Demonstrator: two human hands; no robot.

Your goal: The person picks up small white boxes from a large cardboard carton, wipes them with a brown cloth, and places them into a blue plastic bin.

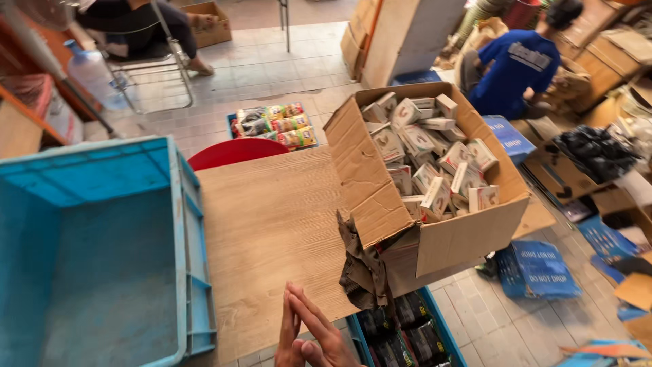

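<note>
Pressing palms together, left hand and right hand hold nothing; nearby cardboard box looks heavy, best gripped underneath.

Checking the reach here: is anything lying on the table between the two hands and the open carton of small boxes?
Nothing visible does. The hands, pressed together at the table's near edge, face bare wood up to the carton. A dark cloth hangs at the carton's near corner, beside that path.

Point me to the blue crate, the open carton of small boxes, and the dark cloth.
blue crate point(192, 224), head view, right wall.
open carton point(468, 238), head view, front wall.
dark cloth point(363, 268), head view, crumpled middle.
</note>
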